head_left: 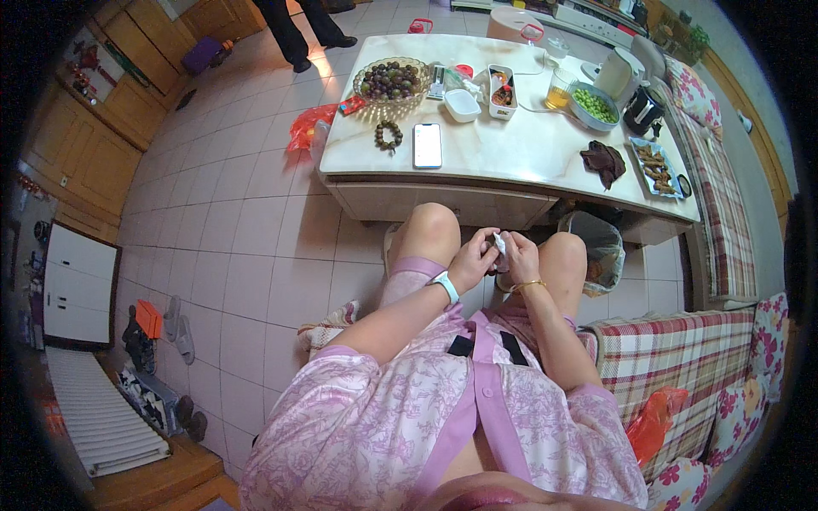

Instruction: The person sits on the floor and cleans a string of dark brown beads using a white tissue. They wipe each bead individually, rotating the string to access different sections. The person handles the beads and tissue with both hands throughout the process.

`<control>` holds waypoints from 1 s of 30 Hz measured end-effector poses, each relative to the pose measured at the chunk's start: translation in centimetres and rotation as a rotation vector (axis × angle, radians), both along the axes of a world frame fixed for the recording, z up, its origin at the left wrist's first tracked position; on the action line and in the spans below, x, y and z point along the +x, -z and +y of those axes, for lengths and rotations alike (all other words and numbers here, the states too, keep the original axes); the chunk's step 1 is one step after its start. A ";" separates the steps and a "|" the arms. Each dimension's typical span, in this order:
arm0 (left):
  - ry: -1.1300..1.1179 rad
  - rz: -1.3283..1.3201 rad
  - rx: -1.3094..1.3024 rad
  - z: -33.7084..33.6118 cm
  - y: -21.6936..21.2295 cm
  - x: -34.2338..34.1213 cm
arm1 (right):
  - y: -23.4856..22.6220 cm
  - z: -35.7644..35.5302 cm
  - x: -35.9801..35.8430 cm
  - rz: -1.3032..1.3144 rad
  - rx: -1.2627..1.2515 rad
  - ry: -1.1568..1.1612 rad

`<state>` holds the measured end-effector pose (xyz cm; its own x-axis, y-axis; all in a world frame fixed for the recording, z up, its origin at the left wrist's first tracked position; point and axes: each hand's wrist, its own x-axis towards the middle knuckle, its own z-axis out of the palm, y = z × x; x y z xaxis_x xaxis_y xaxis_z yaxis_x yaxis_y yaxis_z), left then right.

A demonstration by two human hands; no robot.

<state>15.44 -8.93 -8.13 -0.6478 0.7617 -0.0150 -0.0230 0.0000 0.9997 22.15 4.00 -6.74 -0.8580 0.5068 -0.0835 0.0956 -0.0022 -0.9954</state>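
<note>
My left hand (pixel 474 261) and my right hand (pixel 521 258) meet between my knees, just short of the table's front edge. Pinched between their fingers is a small crumpled white tissue (pixel 500 245); both hands are closed on it. Something dark shows below the tissue, too small to make out. A pale blue watch (pixel 446 288) circles my left wrist, and a thin gold-coloured bracelet (pixel 530 284) my right. Beyond the hands, a phone (pixel 428 146) with a lit screen and a dark bead bracelet (pixel 388 135) lie on the marble-topped table (pixel 503 153).
A lined bin (pixel 601 255) stands right of my knees. Tabletop things include a glass bowl of dark grapes (pixel 392 81), a bowl of green fruit or beans (pixel 594 106), a glass of amber drink (pixel 559 88), a dark cloth (pixel 604 163) and a food tray (pixel 658 169). Someone's legs (pixel 294 30) are far left.
</note>
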 end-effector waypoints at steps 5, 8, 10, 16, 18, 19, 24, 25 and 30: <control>-0.063 0.168 0.073 0.1 -0.7 0.6 | 0.6 0.5 0.0 0.048 0.124 0.038; -0.093 0.153 0.022 0.5 1.0 -0.2 | 0.3 0.2 0.2 0.123 0.418 0.002; -0.164 0.118 0.040 0.2 1.8 -0.6 | -0.2 -0.4 0.2 0.172 0.596 -0.036; -0.103 -0.060 0.067 -0.2 -0.4 0.0 | -1.2 -0.6 0.4 0.118 0.666 -0.063; -0.063 -0.070 0.041 -0.4 -1.3 0.3 | -1.2 -0.6 0.4 -0.007 0.582 -0.056; -0.036 -0.057 0.021 -0.6 -1.8 0.4 | -1.2 -0.4 0.4 -0.070 0.540 -0.053; -0.048 -0.033 0.090 0.0 -0.3 0.2 | 1.0 0.9 0.0 0.019 0.111 -0.006; -0.070 -0.035 0.094 0.0 -0.1 0.1 | 1.4 1.1 0.0 0.081 0.109 0.030; -0.174 0.092 0.116 0.0 1.2 -0.5 | 0.0 -0.6 0.1 0.165 0.539 -0.037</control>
